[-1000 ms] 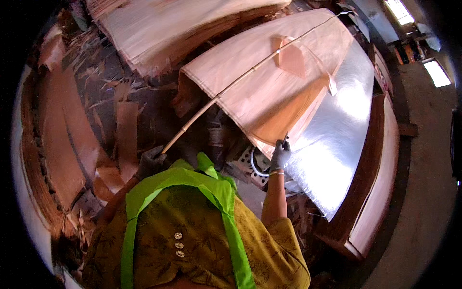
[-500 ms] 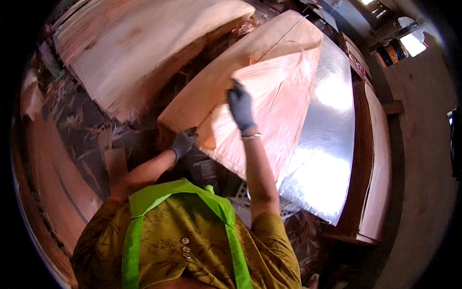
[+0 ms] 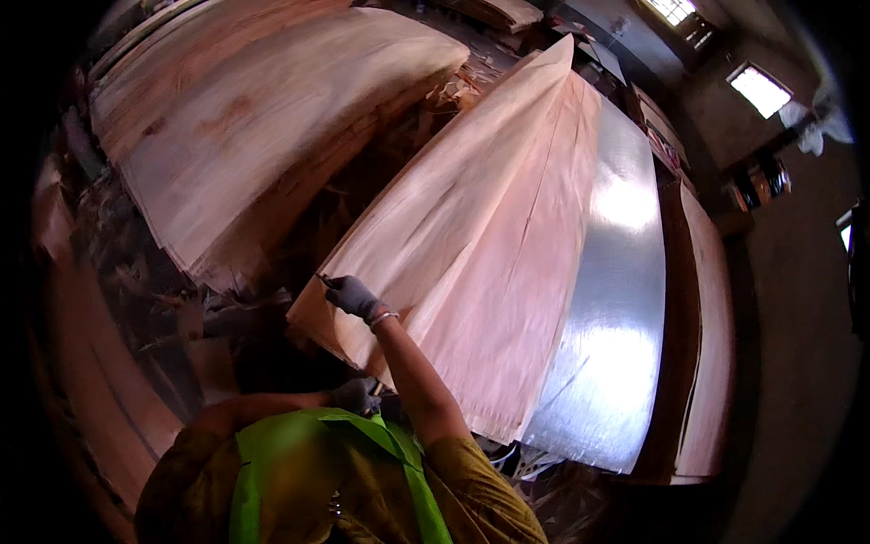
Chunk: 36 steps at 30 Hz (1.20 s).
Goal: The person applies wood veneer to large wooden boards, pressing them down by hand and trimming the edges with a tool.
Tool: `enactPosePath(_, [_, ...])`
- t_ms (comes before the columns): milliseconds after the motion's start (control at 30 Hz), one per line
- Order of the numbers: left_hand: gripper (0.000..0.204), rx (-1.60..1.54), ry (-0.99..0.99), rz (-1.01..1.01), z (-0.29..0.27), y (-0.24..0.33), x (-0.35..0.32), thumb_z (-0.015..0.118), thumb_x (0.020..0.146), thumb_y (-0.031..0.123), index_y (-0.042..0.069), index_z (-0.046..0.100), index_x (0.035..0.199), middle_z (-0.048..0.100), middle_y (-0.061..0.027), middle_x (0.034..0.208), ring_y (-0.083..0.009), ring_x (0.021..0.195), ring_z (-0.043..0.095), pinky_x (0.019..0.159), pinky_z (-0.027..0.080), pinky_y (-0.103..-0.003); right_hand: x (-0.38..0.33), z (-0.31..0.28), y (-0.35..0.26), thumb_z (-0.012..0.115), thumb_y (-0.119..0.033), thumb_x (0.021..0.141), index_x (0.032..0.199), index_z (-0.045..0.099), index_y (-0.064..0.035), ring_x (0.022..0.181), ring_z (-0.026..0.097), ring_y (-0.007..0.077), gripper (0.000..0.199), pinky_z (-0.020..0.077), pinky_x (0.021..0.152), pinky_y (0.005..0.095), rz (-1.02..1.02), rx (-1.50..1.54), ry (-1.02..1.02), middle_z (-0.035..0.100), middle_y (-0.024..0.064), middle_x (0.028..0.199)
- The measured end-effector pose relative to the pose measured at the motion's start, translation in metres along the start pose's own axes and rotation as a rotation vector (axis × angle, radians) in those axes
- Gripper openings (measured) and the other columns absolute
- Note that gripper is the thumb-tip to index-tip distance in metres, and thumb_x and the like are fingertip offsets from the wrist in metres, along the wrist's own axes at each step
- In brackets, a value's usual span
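Veneer sheet [image 3: 453, 236]: where did we have it?

Middle of the view, long and pale pink, narrow at the far tip. We saw a lengthwise ridge, so it wasn't lying flat.

Copy. What did we see nearest?

Our green apron [image 3: 263, 444], part blurred, over an olive shirt [image 3: 485, 490]. Just past that, our left hand [image 3: 355, 395], dark grey glove, by the near edge of the sheet. We couldn't tell its finger state; apron and shadow hid too much.

And the right?

Our right hand [image 3: 353, 297] was farther out, same glove type, pale band [image 3: 385, 317] at the wrist. That forearm slanted up and leftward across the sheet's near end. We had the fingers drawn narrow on the sheet's near left corner, holding it. More orange wood [image 3: 317, 326] showed just beside and below.

What flanked the sheet?

Right side: shiny metal sheet [image 3: 607, 299] along its right edge, two bright glare patches. We couldn't tell how far it ran underneath. Past it, a veneer stack [image 3: 693, 344], brown side, pinkish top.

Left side?

Brown strips [image 3: 100, 363] low on the left, in shadow. Farther up, a big pile of veneer [image 3: 272, 118], well apart from both hands.

Background?

Bright window [image 3: 759, 89] in the far wall, upper right.
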<state>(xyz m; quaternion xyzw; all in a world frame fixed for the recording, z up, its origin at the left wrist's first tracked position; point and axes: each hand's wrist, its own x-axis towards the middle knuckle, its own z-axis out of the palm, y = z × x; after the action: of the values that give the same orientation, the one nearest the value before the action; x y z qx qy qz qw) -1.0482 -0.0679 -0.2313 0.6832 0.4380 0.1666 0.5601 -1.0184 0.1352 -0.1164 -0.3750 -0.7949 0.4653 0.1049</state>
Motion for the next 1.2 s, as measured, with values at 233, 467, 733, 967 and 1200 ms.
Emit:
enactPosePath(233, [0.020,-0.532,-0.221,-0.257,0.006,0.008,0.017,0.058,0.082,0.017,-0.002,0.051,0.083,0.062,-0.0146,0.068,-0.0244,0.060,0.062,0.055,0.048,-0.038,-0.133,-0.041,0.039,0.048,-0.021,0.089,0.099,0.061,-0.0048,0.050,0.048,0.0082,0.023,0.0375,0.042,0.0216,0.171,0.448,0.758,0.061,0.0038,0.076])
enactPosePath(467, [0.036,0.056,-0.288,0.030,0.006,0.020,0.031,0.057,0.076,0.032,-0.001,0.061,0.089,0.062,-0.0201,0.075,-0.0346,0.073,0.061,0.070,0.047,-0.043,-0.189,0.004,0.075,0.057,-0.046,0.083,0.099,0.056,-0.0016,0.050,0.058,0.0118,0.047,0.0332,0.038,0.0189,0.747,0.677,0.836,0.064,0.0096,0.073])
enactPosePath(733, [0.039,-0.015,-0.198,0.216,0.034,0.014,0.051,0.054,0.079,0.033,0.000,0.058,0.099,0.060,-0.0221,0.094,-0.0355,0.085,0.058,0.077,0.046,-0.043,-0.148,0.016,0.081,0.065,-0.032,0.081,0.093,0.057,0.0113,0.075,0.053,0.0190,0.046,0.0465,0.068,0.0351,0.815,0.241,0.976,0.062,0.0133,0.088])
enactPosePath(967, [0.042,-0.347,-0.408,0.036,-0.025,-0.056,0.005,0.053,0.081,0.035,0.001,0.056,0.105,0.058,-0.0189,0.100,-0.0331,0.090,0.056,0.080,0.045,-0.041,-0.148,0.016,0.067,0.061,-0.023,0.084,0.101,0.058,0.0088,0.077,0.051,0.0198,0.037,0.0442,0.071,0.0320,0.811,0.070,0.980,0.059,0.0108,0.091])
enactPosePath(1200, [0.045,-1.093,-0.035,-0.505,-0.112,-0.229,-0.078,0.052,0.083,0.037,0.001,0.053,0.110,0.057,-0.0158,0.107,-0.0307,0.095,0.054,0.082,0.044,-0.040,-0.182,0.015,-0.008,0.058,-0.020,0.086,0.115,0.049,0.0066,0.095,0.050,0.0218,0.041,0.0409,0.087,0.0342,0.815,0.218,0.960,0.054,0.0149,0.110])
